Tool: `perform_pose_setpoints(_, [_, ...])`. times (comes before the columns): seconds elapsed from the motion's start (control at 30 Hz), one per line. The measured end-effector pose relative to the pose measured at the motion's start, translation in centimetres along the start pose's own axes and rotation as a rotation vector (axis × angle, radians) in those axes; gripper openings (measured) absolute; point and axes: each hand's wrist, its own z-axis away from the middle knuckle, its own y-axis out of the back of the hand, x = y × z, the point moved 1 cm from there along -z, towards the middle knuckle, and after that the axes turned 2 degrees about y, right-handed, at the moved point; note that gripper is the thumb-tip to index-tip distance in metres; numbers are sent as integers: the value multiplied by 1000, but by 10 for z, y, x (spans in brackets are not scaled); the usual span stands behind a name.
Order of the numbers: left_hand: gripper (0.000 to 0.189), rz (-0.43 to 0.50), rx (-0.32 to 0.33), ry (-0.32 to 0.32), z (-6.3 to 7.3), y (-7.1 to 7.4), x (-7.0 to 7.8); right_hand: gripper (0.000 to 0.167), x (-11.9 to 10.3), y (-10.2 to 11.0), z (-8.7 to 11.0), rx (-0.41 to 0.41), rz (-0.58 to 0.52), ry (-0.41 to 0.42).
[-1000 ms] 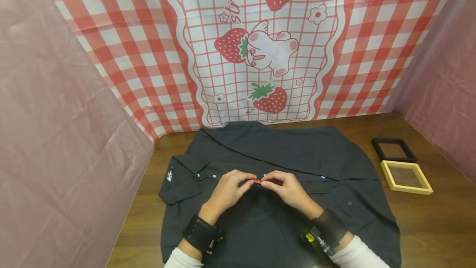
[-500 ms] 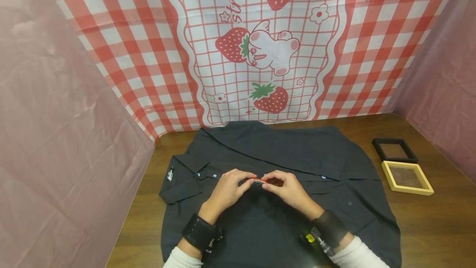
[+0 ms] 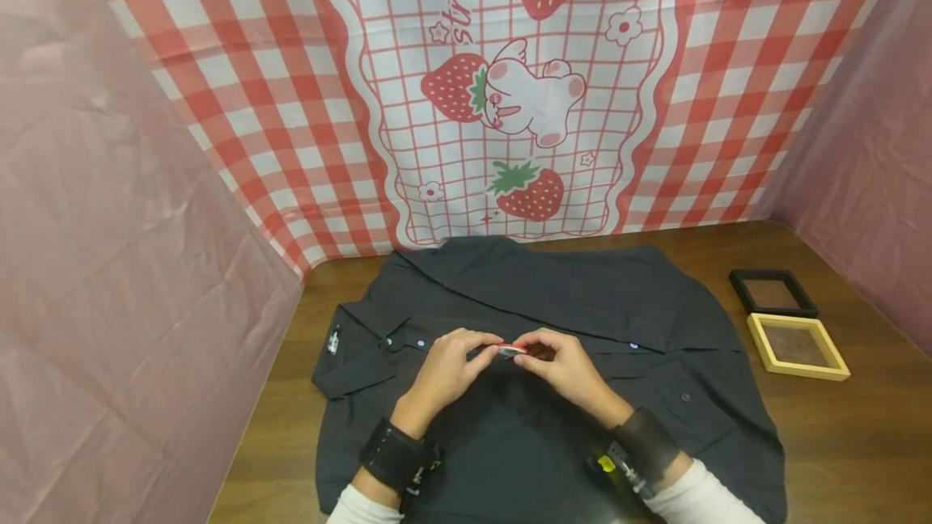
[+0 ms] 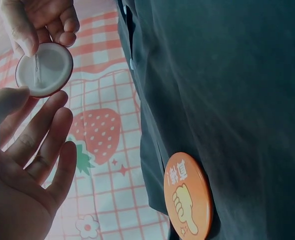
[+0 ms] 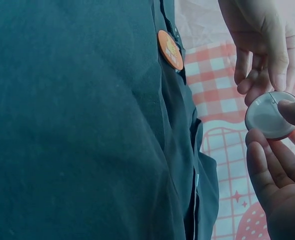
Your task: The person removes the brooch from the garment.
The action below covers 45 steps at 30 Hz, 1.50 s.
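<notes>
Over the middle of a dark button-up shirt, my left hand and right hand pinch a round pin badge from opposite sides. Its pale back faces the wrist cameras, with the thin metal pin running across it. Both thumbs press the back near the rim, the right one close to the pin; whether the pin is fastened I cannot tell. Fingers support the far side, whose front is hidden. Another badge, orange with a thumb-up picture, rests against the shirt front below the hands in the left wrist view.
The shirt lies spread on a brown wooden table, one sleeve or collar fold at left. A black frame and a pale yellow frame lie at the right. A red checked cloth hangs behind.
The badge has tilted between my fingers, so more of its pale back shows in the head view. Both hands have stayed almost in place above the shirt.
</notes>
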Motion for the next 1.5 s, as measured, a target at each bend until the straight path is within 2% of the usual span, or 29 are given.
perform_pose_setpoints(0.33, [15,16,22,14,0,0,3,15,3,-4,0,49,20,11])
perform_pose_setpoints(0.5, [14,15,43,-5,-1,0,3,15,-13,-5,0,65,53,41])
perform_pose_setpoints(0.73, [14,23,46,0,-3,-3,0,14,-34,-2,1,72,37,21])
perform_pose_setpoints(0.87, [15,30,53,0,-3,-4,-2,14,-28,-4,-1,88,31,22])
perform_pose_setpoints(1.03, [15,49,79,12,-2,-3,-3,15,-5,-10,-7,79,26,8])
perform_pose_setpoints(1.17, [16,65,72,33,-2,-2,-4,16,7,-13,-9,69,0,-2])
perform_pose_setpoints(1.37, [16,70,67,33,-2,-2,-6,16,9,-14,-10,75,-11,9])
perform_pose_setpoints(1.5, [16,73,59,29,-2,-4,-8,15,1,-14,-7,77,-15,0])
